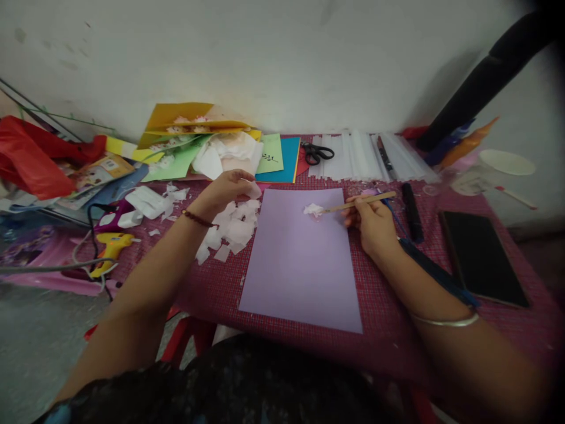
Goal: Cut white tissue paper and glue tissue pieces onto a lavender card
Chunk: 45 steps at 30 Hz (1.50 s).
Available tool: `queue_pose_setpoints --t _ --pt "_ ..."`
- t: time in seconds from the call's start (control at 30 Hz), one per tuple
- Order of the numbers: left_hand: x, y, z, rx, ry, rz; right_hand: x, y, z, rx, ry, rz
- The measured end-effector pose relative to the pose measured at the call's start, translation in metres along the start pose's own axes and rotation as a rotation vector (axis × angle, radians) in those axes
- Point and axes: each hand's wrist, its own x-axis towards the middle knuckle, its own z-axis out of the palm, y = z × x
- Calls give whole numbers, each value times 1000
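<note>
A sheet of purple paper lies on the checked tablecloth in front of me. Near its top edge sits a small crumpled clump of white tissue paper. My right hand pinches a thin wooden stick, whose tip reaches the clump. Left of the sheet, my left hand holds a small white tissue paper piece between thumb and fingers. Below that hand spreads a loose pile of cut white tissue squares.
A yellow glue gun with its cord lies at the left edge. Behind are coloured cards, black scissors and clear plastic strips. A black marker and a dark flat tablet-like object lie to the right.
</note>
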Motion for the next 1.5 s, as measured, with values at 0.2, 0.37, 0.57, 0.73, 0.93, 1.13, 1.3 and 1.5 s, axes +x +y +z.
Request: queue_pose_setpoints --t 0.2,0.37,0.57,0.73,0.93,1.13,1.3,1.5 --pt "2 7 42 -45 -240 91 0 0 -2 -12 -15 -26" --pt "14 -6 83 -197 -319 193 -8 -3 -2 -50 -66 -83" --pt "22 -33 97 -411 -387 170 -17 -5 3 -230 -197 -279" --pt "24 -37 91 -445 -456 106 -20 -6 6 -345 -195 -358" --pt "22 -32 95 -207 -586 143 -17 -4 4 -338 -142 -354" --pt "22 -28 112 15 -432 281 -16 -3 4 -336 -123 -359" --pt "28 -29 121 45 -370 295 -23 -7 5 -291 -111 -447" --pt "31 -31 124 39 -352 328 -29 -6 8 -504 -214 -504"
